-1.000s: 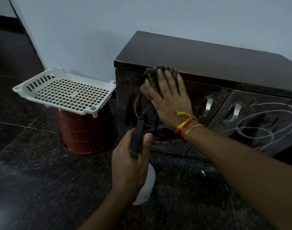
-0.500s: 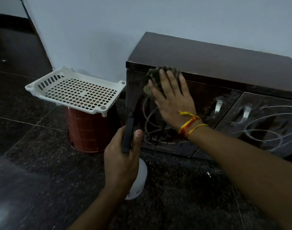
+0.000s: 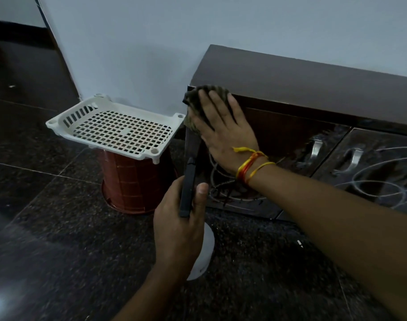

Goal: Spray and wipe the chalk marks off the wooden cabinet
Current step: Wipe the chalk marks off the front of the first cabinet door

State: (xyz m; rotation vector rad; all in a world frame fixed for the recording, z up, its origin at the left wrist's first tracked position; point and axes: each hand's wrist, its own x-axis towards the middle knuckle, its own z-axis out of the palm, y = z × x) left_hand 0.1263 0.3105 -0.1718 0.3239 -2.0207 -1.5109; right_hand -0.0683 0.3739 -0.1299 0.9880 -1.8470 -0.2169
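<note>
We list dark brown glossy wooden cabinet (image 3: 313,89) with white chalk swirls (image 3: 383,186), grey-green striped cloth (image 3: 193,93), white gridded plastic tray (image 3: 119,128), red-brown ribbed plastic bucket (image 3: 133,184), black speckled stone floor (image 3: 59,239).

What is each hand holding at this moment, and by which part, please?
The left hand grips the spray bottle at its neck, below the black spray head. The right hand holds nothing; its flat fingers press the cloth against the cabinet.

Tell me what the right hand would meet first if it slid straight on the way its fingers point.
The right hand, flat on the cloth, points up and left; it would probably pass the cabinet corner, then reach the wall. Depth is unclear.
</note>
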